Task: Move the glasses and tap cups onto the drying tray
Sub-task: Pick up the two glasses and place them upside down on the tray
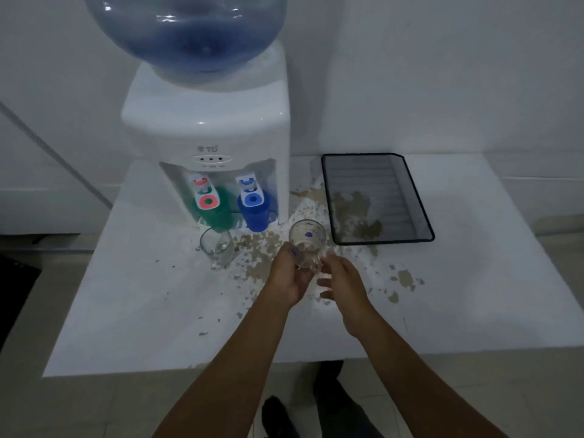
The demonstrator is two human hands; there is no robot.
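My left hand [289, 275] grips a clear glass with purple dots [307, 240], held tilted just above the white table, left of the black mesh drying tray [420, 213]. My right hand [343, 281] is beside the glass base, its fingertips touching or nearly touching it, fingers apart. A second clear glass [217, 248] stands upright on the table in front of the dispenser. A green cup [218, 207] sits under the red tap and a blue cup [256, 211] under the blue tap. The tray holds nothing.
A white water dispenser [208, 128] with a blue bottle [186, 30] stands at the back left of the table [126, 295]. The table paint is chipped brown around the glasses. White walls lie behind. A dark shoe and a trouser leg show below the table's front edge.
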